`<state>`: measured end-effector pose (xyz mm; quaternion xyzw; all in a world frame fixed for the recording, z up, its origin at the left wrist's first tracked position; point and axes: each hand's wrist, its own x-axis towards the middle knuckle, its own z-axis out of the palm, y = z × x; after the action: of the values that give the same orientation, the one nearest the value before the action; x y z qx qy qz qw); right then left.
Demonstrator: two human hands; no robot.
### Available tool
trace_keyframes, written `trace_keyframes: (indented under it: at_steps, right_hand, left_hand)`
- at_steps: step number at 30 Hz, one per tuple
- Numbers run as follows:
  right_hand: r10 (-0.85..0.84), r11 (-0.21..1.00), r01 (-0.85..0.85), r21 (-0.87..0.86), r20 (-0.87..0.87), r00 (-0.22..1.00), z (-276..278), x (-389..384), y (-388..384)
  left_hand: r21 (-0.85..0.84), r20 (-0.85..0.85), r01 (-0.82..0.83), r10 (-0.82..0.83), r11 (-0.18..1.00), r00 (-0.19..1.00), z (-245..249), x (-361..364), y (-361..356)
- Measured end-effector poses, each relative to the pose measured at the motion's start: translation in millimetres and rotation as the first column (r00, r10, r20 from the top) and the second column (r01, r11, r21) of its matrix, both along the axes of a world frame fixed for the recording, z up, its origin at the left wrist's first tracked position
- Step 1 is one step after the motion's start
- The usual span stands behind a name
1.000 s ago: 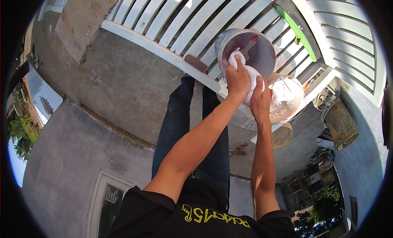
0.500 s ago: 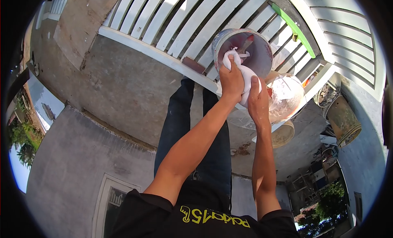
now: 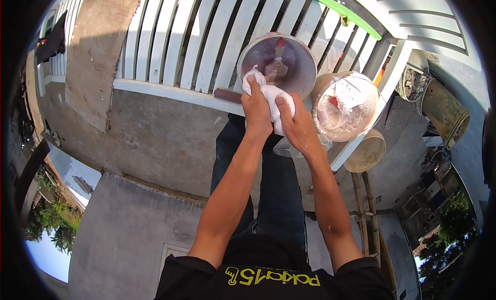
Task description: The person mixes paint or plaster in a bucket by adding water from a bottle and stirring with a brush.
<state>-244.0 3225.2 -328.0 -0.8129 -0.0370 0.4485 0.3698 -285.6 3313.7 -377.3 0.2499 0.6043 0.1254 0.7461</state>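
Both hands grip the cloth [image 3: 273,97] at the bucket's [image 3: 302,67] near rim: left hand [image 3: 257,111] closed on its upper end, nearest the bucket, right hand [image 3: 298,125] closed just below.

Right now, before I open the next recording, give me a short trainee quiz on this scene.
1. True or false: the left hand and right hand both grip the white cloth.
2. The cloth is held at the rim of: A) the grey bucket; B) a cardboard box; C) a wheelbarrow.
3. Fill in: the second bucket beside it is coated ____ inside.
Key: 1 true; 2 A; 3 white.
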Motion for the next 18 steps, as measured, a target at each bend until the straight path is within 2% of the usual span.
trace_keyframes:
  at_steps: [8, 18]
  right_hand:
    - [-0.045, 0.993, 0.048, 0.104, -0.028, 0.999, -7.0, -9.6, -10.1]
    - [-0.118, 0.97, 0.131, 0.203, -0.077, 0.99, -13.5, -26.7, -12.6]
  left_hand:
    - [0.064, 0.107, 0.111, -0.117, 0.992, 0.987, -1.0, -13.4, 4.8]
    - [-0.028, 0.253, 0.186, -0.173, 0.982, 0.952, 11.6, -29.1, 23.6]
